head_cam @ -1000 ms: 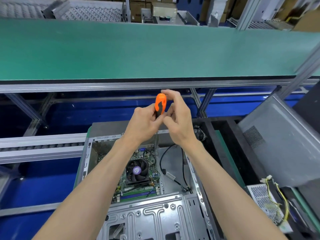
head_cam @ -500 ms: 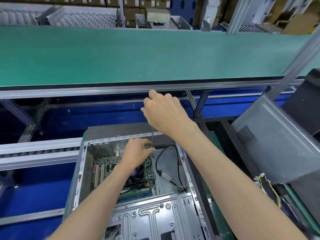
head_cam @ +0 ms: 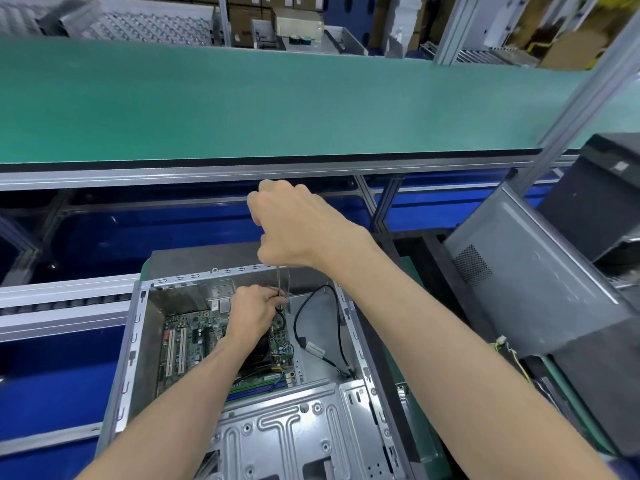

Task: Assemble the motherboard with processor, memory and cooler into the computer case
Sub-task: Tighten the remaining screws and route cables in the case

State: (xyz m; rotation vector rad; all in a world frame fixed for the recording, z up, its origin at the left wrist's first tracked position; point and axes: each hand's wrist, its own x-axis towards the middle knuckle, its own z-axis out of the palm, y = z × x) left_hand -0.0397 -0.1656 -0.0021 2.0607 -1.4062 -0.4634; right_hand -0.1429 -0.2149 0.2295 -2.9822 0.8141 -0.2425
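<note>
An open grey computer case (head_cam: 135, 341) lies in front of me with the green motherboard (head_cam: 194, 337) inside it. The black cooler (head_cam: 258, 355) is partly hidden under my left forearm. My right hand (head_cam: 301, 226) grips the screwdriver's handle from above, hiding the orange handle. The metal shaft (head_cam: 278, 289) runs straight down into the case. My left hand (head_cam: 252, 311) is low inside the case and pinches the shaft near its tip at the board's top right corner. The tip itself is hidden by my fingers.
A black cable (head_cam: 304, 320) with a white connector loops over the case floor to the right of the board. The metal drive cage (head_cam: 294, 434) fills the case's near end. A grey case side panel (head_cam: 530, 282) leans at right. A green conveyor belt (head_cam: 277, 105) runs behind.
Both hands were up together on the orange screwdriver above the case. My left hand dropped down the shaft into the case, and my right hand closed over the handle and lowered the tool.
</note>
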